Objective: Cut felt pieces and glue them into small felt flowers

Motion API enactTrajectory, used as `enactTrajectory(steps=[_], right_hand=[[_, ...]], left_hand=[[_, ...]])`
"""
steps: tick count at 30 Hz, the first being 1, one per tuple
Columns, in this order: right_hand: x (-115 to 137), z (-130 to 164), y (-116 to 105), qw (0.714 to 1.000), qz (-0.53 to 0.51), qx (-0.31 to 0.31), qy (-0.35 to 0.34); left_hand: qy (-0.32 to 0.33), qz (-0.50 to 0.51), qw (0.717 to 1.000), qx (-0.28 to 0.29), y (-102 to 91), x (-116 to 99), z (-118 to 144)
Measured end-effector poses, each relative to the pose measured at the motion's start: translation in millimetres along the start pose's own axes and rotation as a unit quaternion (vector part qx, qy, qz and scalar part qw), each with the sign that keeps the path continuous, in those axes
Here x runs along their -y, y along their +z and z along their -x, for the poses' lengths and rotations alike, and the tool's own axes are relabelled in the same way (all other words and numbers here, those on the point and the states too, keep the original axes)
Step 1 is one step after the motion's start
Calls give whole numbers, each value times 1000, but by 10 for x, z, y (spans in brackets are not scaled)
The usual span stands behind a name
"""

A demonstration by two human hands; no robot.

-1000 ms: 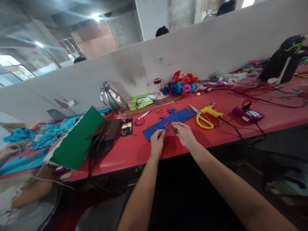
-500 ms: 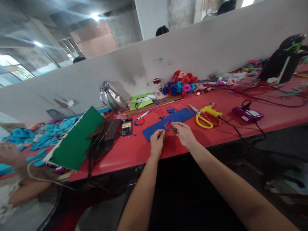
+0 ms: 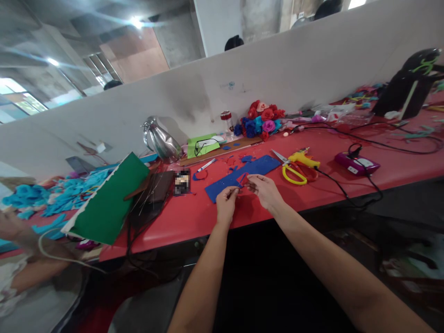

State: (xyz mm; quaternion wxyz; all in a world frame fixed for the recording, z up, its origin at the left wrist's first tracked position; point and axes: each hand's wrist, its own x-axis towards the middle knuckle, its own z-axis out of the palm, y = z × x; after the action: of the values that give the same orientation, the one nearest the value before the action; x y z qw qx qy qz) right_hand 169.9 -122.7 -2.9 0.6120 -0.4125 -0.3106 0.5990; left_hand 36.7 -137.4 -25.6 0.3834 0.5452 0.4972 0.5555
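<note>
1. Pinching a thin wire stem (image 3: 242, 187) between both hands: left hand (image 3: 226, 203) and right hand (image 3: 266, 190) each closed on an end.
2. Stem hangs just above the blue foam sheet (image 3: 243, 175).
3. Likely light, bendy, slippery; best held near the tips.
4. Scissors (image 3: 290, 170) lie right of the grip.

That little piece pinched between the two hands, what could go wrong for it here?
The small piece, pinched between left hand and right hand near the table edge, might slip off. The yellow scissors and glue gun with its trailing cord could snag the right arm.
</note>
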Motion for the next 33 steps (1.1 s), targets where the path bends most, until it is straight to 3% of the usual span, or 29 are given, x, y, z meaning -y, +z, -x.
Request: enactTrajectory(steps=[33], right_hand=[[151, 99, 93, 1000, -12, -4, 9]], left_hand=[[3, -5, 1000, 18, -7, -5, 2]])
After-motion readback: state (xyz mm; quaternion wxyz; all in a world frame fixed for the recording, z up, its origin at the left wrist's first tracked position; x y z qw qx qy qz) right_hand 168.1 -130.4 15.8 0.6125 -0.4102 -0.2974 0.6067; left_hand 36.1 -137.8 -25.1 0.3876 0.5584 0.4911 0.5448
